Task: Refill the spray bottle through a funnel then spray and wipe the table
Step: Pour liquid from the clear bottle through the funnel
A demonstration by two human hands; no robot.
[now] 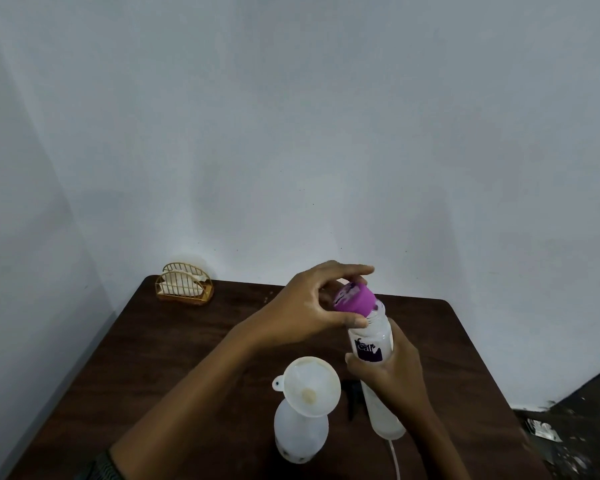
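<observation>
Spray bottle (300, 434), white and translucent, stands upright on the dark wooden table (187, 341) with one white funnel (307, 386) seated in its neck. Both hands work just to its right and above it.

The left hand (305, 313) pinches a purple cap (355, 299) between curled fingers and thumb. The cap is tilted above the mouth of a second bottle, a clear refill bottle (373, 337) with a dark label. The threads of its neck show beneath the cap, but whether cap and neck still touch is hard to make out. The right hand (392, 379) wraps round the middle of the refill bottle and holds it leaning away from the spray bottle. Those fingers cover most of the label, so only part of a word can be read.

Between the spray bottle and the refill bottle lies one black part (352, 393), mostly hidden behind the funnel and the right hand and too dark to identify. A thin white tube (394, 455) runs from below the refill bottle's base to the bottom edge of the picture, where it is cut off.

Well beyond the spray bottle, at the table's far left corner, sits one gold wire napkin holder (184, 282) with pale napkins in it. Far to the right of the spray bottle, off the table, some blurred litter (542, 427) lies on the floor.
</observation>
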